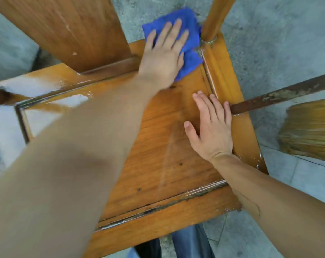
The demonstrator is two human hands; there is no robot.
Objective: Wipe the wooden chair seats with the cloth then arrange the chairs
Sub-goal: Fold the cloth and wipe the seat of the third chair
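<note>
A wooden chair seat [158, 155] fills the middle of the view, orange-brown with a raised frame. My left hand [163, 56] presses flat on a blue cloth [187, 28] at the seat's far right corner, beside the back post [215, 17]. The cloth hangs partly past the seat's back edge. My right hand [212, 127] rests flat with spread fingers on the seat's right side, holding nothing. The chair's broad backrest board [64, 28] rises at the upper left.
A rusty metal bar [280, 95] reaches in from the right and touches the seat frame. A straw broom head [308, 131] lies on the grey concrete floor [279, 43] at the right. My jeans [191, 243] show below the seat's front edge.
</note>
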